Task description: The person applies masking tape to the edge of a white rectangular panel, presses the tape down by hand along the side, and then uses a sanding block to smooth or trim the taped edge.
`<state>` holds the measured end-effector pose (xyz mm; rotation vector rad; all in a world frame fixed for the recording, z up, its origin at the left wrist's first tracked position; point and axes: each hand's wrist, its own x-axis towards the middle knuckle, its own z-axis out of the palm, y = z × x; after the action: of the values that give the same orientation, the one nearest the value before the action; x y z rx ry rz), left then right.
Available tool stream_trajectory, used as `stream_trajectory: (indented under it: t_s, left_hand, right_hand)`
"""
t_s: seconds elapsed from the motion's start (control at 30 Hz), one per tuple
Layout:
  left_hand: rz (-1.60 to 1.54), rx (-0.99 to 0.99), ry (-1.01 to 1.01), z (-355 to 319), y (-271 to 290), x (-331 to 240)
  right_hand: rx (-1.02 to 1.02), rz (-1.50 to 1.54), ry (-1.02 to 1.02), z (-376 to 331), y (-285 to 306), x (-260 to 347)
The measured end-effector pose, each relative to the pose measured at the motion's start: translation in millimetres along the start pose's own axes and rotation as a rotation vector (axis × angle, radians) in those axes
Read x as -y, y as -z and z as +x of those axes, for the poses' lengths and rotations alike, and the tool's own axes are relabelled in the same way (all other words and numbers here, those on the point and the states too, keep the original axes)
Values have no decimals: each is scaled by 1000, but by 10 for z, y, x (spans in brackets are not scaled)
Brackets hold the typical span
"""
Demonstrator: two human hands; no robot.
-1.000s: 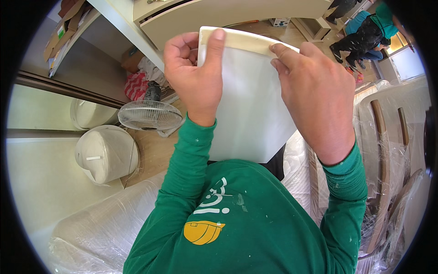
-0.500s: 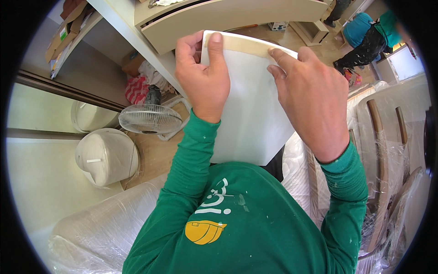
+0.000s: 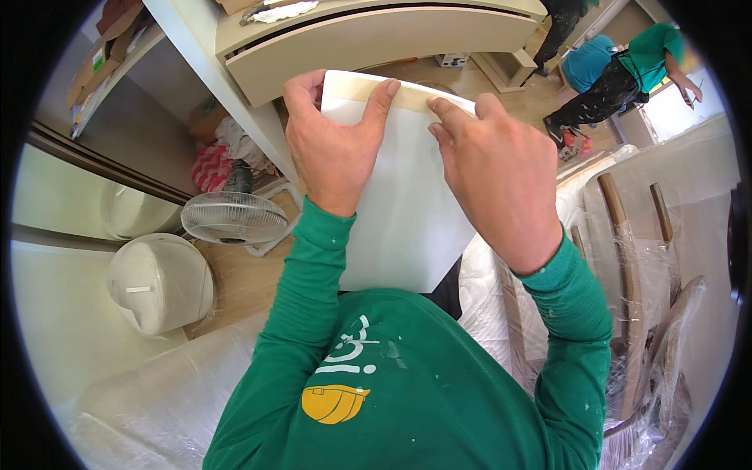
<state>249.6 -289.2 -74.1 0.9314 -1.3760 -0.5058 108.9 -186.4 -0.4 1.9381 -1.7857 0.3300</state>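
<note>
A smooth white panel (image 3: 399, 204) stands tilted in front of me, its near end against my green shirt. Along its far edge runs a strip of beige tape (image 3: 410, 99). My left hand (image 3: 335, 149) is closed around the far left corner, thumb flat on the tape and the other fingers behind the panel. At the far right corner is my right hand (image 3: 505, 176). Its index fingertip presses on the tape, with the thumb tucked below it; the remaining fingers are partly hidden at the edge.
A fan (image 3: 235, 217) and a plastic-wrapped round white object (image 3: 160, 282) stand at the left. Wrapped wooden-framed furniture (image 3: 630, 290) is at the right, beside a white quilted mattress (image 3: 486, 305). Beyond the panel is a beige drawer unit (image 3: 376, 43). A person in green (image 3: 650, 59) bends at the far right.
My left thumb has slid rightward along the tape, away from the corner. The right index fingertip stays at about the same spot. The whole view has shifted slightly; the far person's arm now shows.
</note>
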Motion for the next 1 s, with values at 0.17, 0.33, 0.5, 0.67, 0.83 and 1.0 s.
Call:
stream_trajectory:
  t_s: [0.17,0.33,0.5,0.67,0.83,1.0]
  left_hand:
    - [120,-20,-106,19,8,68]
    - [215,11,-89,29,38,55]
    - [198,-7,-75,38,46,56]
    - [223,-25,-119,53,44,119]
    - [242,-30,-142,70,40,172]
    - [224,-28,-141,61,45,172]
  right_hand:
    - [5,-38,33,-8,-19,-1]
    - [3,-47,53,-2,-22,-14]
    - [10,-56,56,3,-21,2]
    - [7,-77,55,1,-33,21]
    - [8,-76,54,-3,-27,19]
    - [17,-44,57,0,3,3]
